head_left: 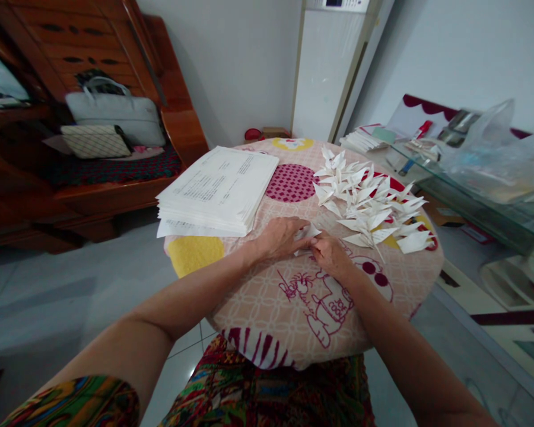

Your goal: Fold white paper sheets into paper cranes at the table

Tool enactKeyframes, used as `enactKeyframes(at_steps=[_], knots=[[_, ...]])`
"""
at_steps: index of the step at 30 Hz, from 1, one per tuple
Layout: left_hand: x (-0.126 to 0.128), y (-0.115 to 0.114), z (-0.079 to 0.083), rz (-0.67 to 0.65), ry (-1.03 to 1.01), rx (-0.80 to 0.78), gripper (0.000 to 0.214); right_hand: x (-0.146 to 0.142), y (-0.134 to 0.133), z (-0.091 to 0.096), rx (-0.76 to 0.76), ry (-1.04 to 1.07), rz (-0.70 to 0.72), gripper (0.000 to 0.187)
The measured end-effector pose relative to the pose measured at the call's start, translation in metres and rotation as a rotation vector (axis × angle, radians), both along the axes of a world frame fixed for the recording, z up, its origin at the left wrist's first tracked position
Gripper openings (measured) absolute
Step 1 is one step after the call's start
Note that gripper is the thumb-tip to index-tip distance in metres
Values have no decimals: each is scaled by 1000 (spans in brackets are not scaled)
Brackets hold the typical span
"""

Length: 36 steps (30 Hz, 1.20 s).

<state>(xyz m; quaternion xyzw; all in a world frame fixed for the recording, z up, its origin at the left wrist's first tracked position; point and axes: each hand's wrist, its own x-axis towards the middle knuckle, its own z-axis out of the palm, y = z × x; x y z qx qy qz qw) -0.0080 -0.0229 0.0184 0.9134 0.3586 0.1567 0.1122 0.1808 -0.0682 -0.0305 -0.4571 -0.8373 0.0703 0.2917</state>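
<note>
Between my two hands, near the middle of the round table, is a small folded piece of white paper (310, 231). My left hand (279, 238) is closed on its left side, fingers bent over it. From the right, my right hand (331, 254) pinches its near edge, the fingertips of both hands almost meeting. Just beyond my right hand lies a cluster of folded paper cranes (365, 198), white with pointed wings. Past my left hand rests a thick stack of printed paper sheets (218, 187). My fingers hide part of the folded piece.
A patterned cloth (258, 308) covers the table. To the right stands a glass-topped cabinet (476, 196) bearing a plastic bag (485, 142) and papers. A wooden bench (182, 130) at the left holds a grey handbag (124, 115). A tall white appliance (327, 77) stands behind.
</note>
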Motion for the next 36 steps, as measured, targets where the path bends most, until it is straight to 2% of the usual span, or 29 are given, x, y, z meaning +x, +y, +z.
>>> enactKeyframes(at_steps=[4,9,14,19,26,30,36], knots=[[0,-3,-7,-33,-73,34,29,1,1,0,7,-3,46,31],[6,-7,-12,37,-113,67,25,0,1,-3,24,-33,23,29],[9,-3,-11,2,-211,62,18,-1,1,-2,33,-24,42,31],[-1,5,-6,127,-341,13,9,-4,0,3,14,2,85,37],[-11,13,-6,255,-389,-18,14,-9,-2,7,-15,10,56,41],[-9,14,-7,254,-399,-29,19,-11,-2,11,-30,-20,56,41],[2,13,-4,239,-310,-52,22,-13,-3,11,-9,-56,47,37]])
